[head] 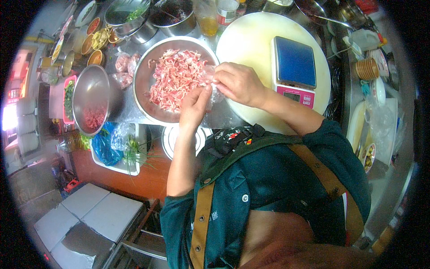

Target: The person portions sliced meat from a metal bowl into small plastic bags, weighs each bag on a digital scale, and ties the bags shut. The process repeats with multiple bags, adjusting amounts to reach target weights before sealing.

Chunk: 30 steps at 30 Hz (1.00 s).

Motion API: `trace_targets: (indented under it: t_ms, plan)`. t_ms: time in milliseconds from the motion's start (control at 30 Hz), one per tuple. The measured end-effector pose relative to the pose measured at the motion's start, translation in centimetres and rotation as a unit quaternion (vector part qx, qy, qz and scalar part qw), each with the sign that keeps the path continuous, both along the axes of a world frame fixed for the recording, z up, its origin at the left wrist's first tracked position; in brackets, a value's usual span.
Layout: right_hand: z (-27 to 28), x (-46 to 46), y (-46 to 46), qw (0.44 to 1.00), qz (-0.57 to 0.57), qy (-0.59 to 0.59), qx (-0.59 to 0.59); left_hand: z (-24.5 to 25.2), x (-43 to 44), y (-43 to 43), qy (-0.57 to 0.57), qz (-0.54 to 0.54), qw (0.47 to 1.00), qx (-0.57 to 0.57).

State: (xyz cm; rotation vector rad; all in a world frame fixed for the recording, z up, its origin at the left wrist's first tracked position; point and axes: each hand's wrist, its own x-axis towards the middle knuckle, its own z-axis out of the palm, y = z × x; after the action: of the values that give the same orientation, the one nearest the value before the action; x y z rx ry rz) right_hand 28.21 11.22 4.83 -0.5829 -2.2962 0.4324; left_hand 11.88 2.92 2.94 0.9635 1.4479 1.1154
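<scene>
A wide steel bowl (141, 104) holds a heap of sliced raw meat (174, 79). Over its right rim, my left hand (196, 101) and my right hand (237, 82) meet with their fingertips pinching a clear plastic bag (215, 95). How much the bag contains is hidden by the fingers. Several tied bags of meat (123, 64) lie left of the bowl. Right of my hands, a digital kitchen scale (295, 62) with a blue top rests on a round, pale cutting board (245, 40); nothing lies on its plate.
A tilted steel bowl (90, 80) with minced meat stands at the left, beside a pink tray (74, 79) of greens. Pots (173, 20) and jars line the back. A white bin (134, 169) with bags and green onions is below the counter's edge. Crockery stands at the right.
</scene>
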Motion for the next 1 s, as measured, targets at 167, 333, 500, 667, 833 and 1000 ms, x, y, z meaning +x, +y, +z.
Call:
trace_targets:
  t_ms: [167,333,500,667,833,1000]
  plan:
    - [0.4,0.5,0.1,0.998,0.024,-0.044,0.028,1.7,0.3,-0.3,0.235,0.066,0.947,0.208]
    - [-0.1,1.4,-0.1,0.994,0.044,-0.081,-0.064,1.2,1.3,0.2,0.052,-0.036,0.996,0.062]
    - [-1.6,2.1,-0.8,0.972,0.04,0.007,-0.232,-0.1,1.3,0.0,-0.191,-0.023,0.98,-0.04]
    - [-2.7,2.5,-0.4,0.939,0.073,0.078,-0.328,-1.0,1.9,0.2,-0.293,-0.021,0.956,-0.024]
    - [-2.6,3.1,0.0,0.938,0.115,0.054,-0.322,-1.6,2.6,-0.1,-0.239,-0.024,0.97,0.019]
    - [-2.5,3.1,0.2,0.938,0.131,0.039,-0.318,-1.9,2.2,-0.4,-0.169,-0.044,0.984,0.024]
